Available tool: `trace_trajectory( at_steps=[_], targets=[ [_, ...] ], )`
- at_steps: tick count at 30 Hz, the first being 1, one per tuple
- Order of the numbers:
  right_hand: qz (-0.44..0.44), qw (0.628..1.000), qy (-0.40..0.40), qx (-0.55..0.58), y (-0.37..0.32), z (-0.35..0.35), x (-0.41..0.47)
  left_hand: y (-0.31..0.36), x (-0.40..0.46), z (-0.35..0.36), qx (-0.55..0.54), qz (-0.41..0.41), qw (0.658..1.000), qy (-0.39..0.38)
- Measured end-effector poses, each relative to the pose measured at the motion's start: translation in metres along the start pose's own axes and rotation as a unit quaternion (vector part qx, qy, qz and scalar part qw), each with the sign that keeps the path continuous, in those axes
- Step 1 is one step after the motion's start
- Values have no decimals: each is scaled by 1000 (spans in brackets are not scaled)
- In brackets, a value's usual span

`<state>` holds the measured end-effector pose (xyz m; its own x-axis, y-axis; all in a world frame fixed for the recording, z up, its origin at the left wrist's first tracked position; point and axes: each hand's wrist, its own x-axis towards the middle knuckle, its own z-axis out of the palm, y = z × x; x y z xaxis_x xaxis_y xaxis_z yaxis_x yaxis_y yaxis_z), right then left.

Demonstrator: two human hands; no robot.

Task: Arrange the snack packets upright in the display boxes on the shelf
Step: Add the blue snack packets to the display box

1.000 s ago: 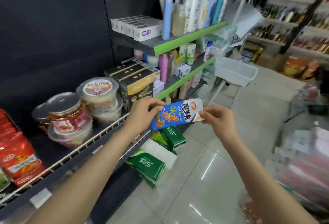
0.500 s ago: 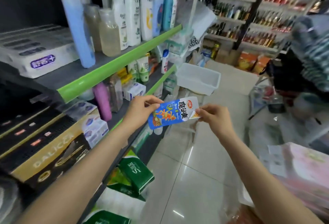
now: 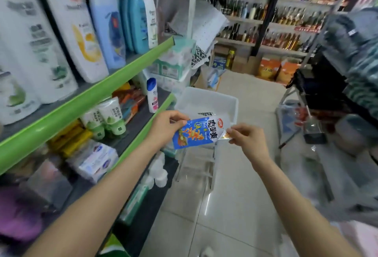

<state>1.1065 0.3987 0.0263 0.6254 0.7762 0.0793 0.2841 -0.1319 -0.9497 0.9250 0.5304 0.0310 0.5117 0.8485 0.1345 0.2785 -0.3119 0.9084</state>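
Note:
A blue and white snack packet (image 3: 196, 133) with an orange picture hangs in the air over the aisle floor. My left hand (image 3: 166, 127) pinches its upper left end. My right hand (image 3: 246, 141) pinches its lower right corner. The packet lies nearly flat between the two hands, in front of a white plastic bin (image 3: 206, 101). No display box shows in this view.
A green-edged shelf unit (image 3: 86, 97) on my left holds shampoo bottles (image 3: 75, 21) above, tubes and boxes below. Bottle shelves (image 3: 266, 21) line the far wall. A person in a striped top (image 3: 360, 68) is at the right. Glossy tiled floor runs ahead.
My view has moved along the aisle to the right: the jars and red packets on the left are gone, shampoo bottles and the white bin are closer. Both hands keep their hold on the packet.

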Motion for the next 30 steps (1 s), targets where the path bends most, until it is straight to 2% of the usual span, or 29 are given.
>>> trace_trajectory(
  at_steps=[7,11,14,19,23,30],
  targets=[
    [53,998,-34,-1,33,-24,160,-15,142,63,-63,-97,993,37],
    [90,995,-41,19,55,-24,230,-29,206,91,-163,-199,962,93],
    [112,993,-39,15,75,-19,281,-46,253,108,-205,-242,941,118],
    [162,985,-50,11,117,4,365,-100,337,134,-163,-261,944,117],
    [211,975,-68,-21,165,31,433,-160,406,159,-85,-279,950,108],
    [359,924,-111,-69,262,73,503,-246,464,204,13,-321,946,44]
  ],
)
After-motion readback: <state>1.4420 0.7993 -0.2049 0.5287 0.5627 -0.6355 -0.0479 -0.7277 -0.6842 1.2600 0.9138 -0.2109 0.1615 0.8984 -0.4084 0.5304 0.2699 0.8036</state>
